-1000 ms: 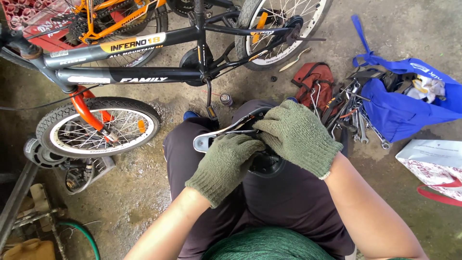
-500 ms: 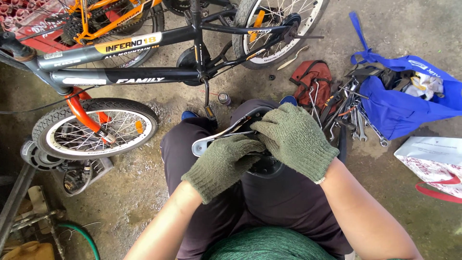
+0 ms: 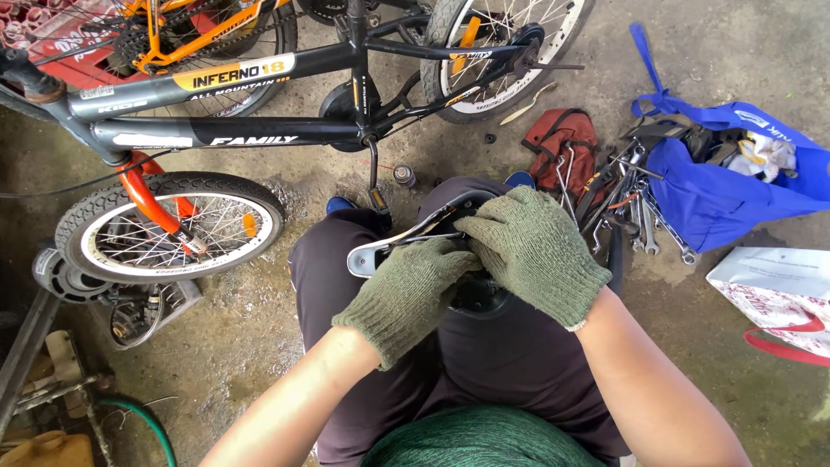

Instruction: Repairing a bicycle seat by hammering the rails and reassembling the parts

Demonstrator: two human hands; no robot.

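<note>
While the bicycle saddle [image 3: 406, 242] was held upside down on the lap, gripped by the curled fingers of the gloved left hand [image 3: 415, 290] and right hand [image 3: 532, 251], a slip onto the concrete floor [image 3: 259, 346] was judged possible, knit gloves giving little purchase on its smooth shell.

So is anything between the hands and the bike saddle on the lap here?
Nothing visible. Both gloved hands are already on the upturned bike saddle resting on the person's lap: the left hand covers its middle, the right hand its rear. The spanners and blue bag lie off to the side.
</note>
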